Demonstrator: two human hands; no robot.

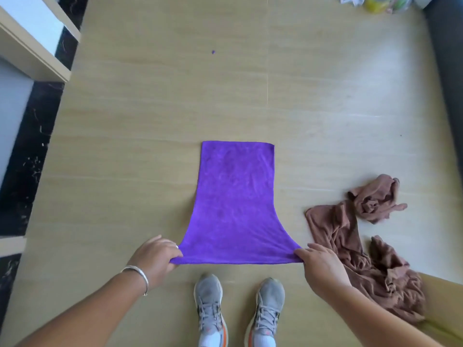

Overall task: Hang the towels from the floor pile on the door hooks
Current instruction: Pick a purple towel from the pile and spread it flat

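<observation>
A purple towel (235, 204) hangs stretched out flat in front of me above the wooden floor. My left hand (155, 259) pinches its near left corner, and my right hand (320, 264) pinches its near right corner. The near edge is pulled taut between both hands. A crumpled brown towel pile (360, 249) lies on the floor to the right, partly behind my right forearm. No door hooks are in view.
My grey sneakers (238, 309) stand just below the towel's near edge. A white shelf unit (32, 46) and dark marble strip run along the left. A dark sofa edge (448, 83) lines the right. Plastic bags (375, 2) sit at the top right.
</observation>
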